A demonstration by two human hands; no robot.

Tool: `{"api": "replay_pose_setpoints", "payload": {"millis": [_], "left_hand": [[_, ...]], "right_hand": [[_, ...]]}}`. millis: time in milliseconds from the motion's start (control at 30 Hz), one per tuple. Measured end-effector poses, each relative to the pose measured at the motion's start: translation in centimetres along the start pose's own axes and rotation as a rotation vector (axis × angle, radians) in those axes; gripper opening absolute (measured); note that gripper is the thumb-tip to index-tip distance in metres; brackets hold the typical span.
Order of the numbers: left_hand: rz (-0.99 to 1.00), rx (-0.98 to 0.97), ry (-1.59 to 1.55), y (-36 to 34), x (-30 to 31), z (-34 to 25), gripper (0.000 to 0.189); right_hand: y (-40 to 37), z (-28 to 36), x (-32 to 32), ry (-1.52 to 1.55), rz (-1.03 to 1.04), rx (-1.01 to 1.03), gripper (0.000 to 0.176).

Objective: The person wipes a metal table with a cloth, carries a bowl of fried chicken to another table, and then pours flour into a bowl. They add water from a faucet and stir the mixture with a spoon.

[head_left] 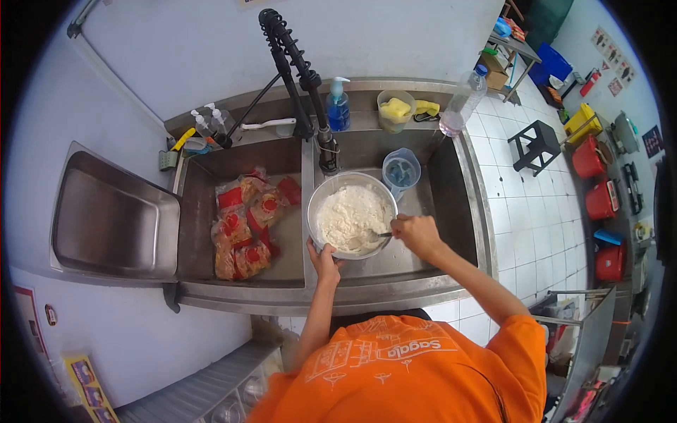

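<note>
A metal bowl [350, 254] of pale, lumpy flour mixture [349, 211] sits over the divider between the two sink basins. My left hand [325, 264] grips its near left edge, thumb against the outside wall. In my right hand [416, 235] is the handle of a metal utensil [383, 235], probably a spoon; its working end is buried in the flour at the bowl's right side. Just behind the bowl, a clear measuring jug [401, 170] stands in the right basin.
Several red-and-clear food packets [247, 222] lie in the left basin. A black spring faucet [310, 84] rises behind the bowl. Along the back ledge are a blue soap bottle [338, 109], a tub with a yellow sponge [395, 109] and a plastic bottle [464, 104].
</note>
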State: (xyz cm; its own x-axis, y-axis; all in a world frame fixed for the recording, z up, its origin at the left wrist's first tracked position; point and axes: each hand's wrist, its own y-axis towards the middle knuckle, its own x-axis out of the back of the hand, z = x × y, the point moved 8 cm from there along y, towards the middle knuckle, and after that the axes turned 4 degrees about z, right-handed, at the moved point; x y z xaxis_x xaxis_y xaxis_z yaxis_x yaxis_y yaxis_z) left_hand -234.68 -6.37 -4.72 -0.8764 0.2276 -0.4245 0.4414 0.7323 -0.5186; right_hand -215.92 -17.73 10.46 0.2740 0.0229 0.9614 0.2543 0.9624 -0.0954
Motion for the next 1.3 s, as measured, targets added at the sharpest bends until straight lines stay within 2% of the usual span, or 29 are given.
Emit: {"api": "replay_pose_setpoints", "payload": {"millis": [67,133,267,467,633,800,867,967,1167,1300], "left_hand": [[-0.038,0.025,0.050,-0.2,0.0,-1.0,0.085],[-0.019,0.009,0.061,0.8,0.5,-1.3,0.085],[-0.012,0.007,0.063,2.1,0.9,-2.6,0.085],[-0.024,-0.090,0.109,5.0,0.4,-4.1,0.081],[-0.057,-0.136,0.075,6.5,0.4,-6.4,0.081],[-0.045,-0.254,0.084,8.3,0.8,-8.0,0.080],[-0.178,-0.273,0.059,7.7,1.5,-8.9,0.071],[-0.167,-0.261,-0.034,6.5,2.1,-9.4,0.073],[-0.272,-0.333,-0.064,4.1,5.8,-8.4,0.075],[-0.294,-0.311,-0.039,1.6,6.6,-7.4,0.075]], "right_hand": [[1.8,-1.4,0.1,-0.094,0.046,-0.024,0.012],[3.3,0.0,2.6,-0.373,-0.304,0.215,0.006],[7.4,1.1,4.9,-0.460,-0.388,0.280,0.014],[13.9,1.6,2.7,-0.580,-0.358,0.349,0.015],[15.1,0.2,1.0,-0.524,-0.273,0.322,0.019],[14.8,-0.3,2.3,-0.491,-0.372,0.317,0.016],[14.7,-0.1,2.4,-0.470,-0.394,0.313,0.017],[14.4,0.8,2.1,-0.428,-0.429,0.320,0.019],[14.1,2.1,-0.6,-0.328,-0.465,0.344,0.020],[12.3,3.0,-1.7,-0.290,-0.454,0.323,0.022]]}}
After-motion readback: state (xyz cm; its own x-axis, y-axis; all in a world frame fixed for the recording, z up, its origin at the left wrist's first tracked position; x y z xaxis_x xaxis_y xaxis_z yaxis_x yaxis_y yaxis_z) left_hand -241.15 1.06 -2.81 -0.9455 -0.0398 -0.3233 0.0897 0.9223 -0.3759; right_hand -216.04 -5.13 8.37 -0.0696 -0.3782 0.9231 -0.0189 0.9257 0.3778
